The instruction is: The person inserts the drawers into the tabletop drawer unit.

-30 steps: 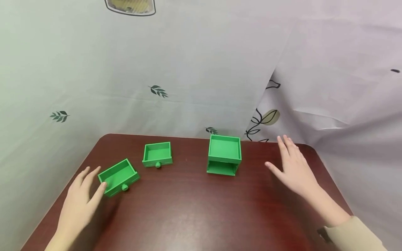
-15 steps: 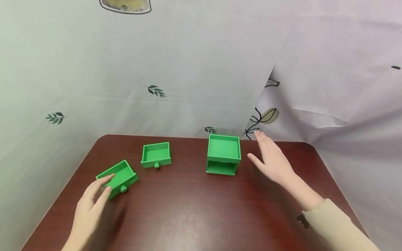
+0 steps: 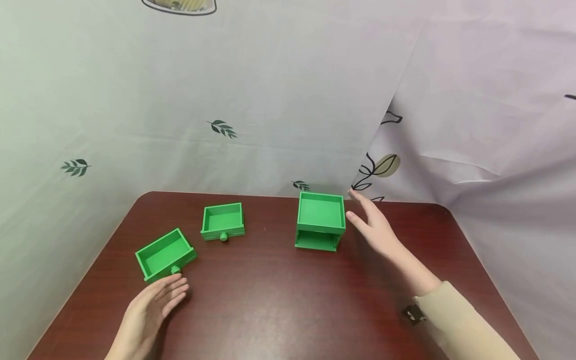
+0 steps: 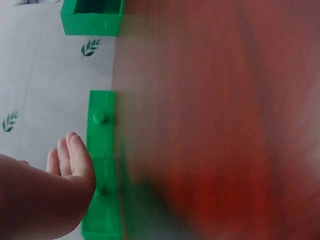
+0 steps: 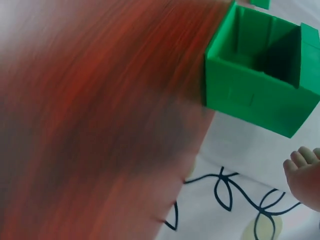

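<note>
On the dark red worktop (image 3: 270, 310), I have two green drawers and a green box, all three apart from one another. The near drawer (image 3: 166, 254) lies turned at an angle on the left side, its knob (image 3: 175, 270) facing the person; the far drawer (image 3: 223, 220) sits behind it and to the right, more squarely set. Further right, near the back edge, stands the box (image 3: 320, 215), upright, with a rimmed top and its lower front open. From here I see both hands unclosed. The left hand (image 3: 150, 302) holds its fingers fairly straight, just in front of the near drawer's knob; whether they touch I can't tell. The right hand (image 3: 375, 227), also gripping nothing, has its thumb and fingertips just beside the box's right side. For markings, my head view gives me leaf sprigs and outlined plants printed on the pale cloth (image 3: 279, 90) behind. A small dark unit (image 3: 413, 314) by the right sleeve (image 3: 454, 315) carries a pale mark, too small for me to read.
</note>
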`<move>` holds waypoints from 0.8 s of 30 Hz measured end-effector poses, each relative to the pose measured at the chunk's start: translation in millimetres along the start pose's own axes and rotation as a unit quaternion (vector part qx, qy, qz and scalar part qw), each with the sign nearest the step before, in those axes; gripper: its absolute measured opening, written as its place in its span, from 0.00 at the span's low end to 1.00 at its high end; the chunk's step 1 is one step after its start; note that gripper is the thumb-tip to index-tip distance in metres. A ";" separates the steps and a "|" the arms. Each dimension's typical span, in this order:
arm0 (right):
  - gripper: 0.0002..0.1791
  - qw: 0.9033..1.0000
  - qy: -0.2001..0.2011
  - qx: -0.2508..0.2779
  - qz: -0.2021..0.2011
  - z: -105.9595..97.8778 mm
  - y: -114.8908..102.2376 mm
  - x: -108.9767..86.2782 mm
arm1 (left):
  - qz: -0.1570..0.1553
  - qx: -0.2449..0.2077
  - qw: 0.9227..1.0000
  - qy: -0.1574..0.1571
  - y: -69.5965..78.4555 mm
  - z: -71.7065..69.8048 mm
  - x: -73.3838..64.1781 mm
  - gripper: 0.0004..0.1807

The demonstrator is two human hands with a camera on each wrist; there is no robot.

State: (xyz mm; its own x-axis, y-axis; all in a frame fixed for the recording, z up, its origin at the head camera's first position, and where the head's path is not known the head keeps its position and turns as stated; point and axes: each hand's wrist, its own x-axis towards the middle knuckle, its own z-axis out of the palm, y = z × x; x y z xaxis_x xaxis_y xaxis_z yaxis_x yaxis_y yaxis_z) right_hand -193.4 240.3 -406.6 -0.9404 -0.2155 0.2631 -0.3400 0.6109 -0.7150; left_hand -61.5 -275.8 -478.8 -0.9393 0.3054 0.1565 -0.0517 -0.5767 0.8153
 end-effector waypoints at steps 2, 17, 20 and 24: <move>0.33 0.998 0.006 0.067 0.015 3.8 0.0 1.0 | -0.066 -0.112 0.991 -0.034 -1.1 -6.6 -2.8 0.36; 0.38 0.933 -0.024 0.343 0.105 25.1 10.8 8.1 | -0.190 -0.364 0.912 0.007 7.2 -25.7 -4.0 0.37; 0.39 0.928 -0.028 0.357 0.101 27.5 12.9 8.0 | -0.178 -0.352 0.918 0.032 8.7 -26.4 -1.5 0.35; 0.40 0.925 -0.030 0.364 0.100 29.6 15.8 7.6 | -0.168 -0.340 0.923 0.068 8.5 -27.1 2.3 0.32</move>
State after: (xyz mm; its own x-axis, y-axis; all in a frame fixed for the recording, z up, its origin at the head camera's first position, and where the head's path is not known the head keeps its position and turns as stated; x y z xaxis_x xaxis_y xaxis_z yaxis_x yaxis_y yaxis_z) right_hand -206.1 225.8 -435.1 -0.9761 -0.2095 0.0575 -0.0527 -0.0281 -0.9982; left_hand -73.3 -300.5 -486.6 -0.8634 0.4817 -0.1499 -0.5045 -0.8234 0.2598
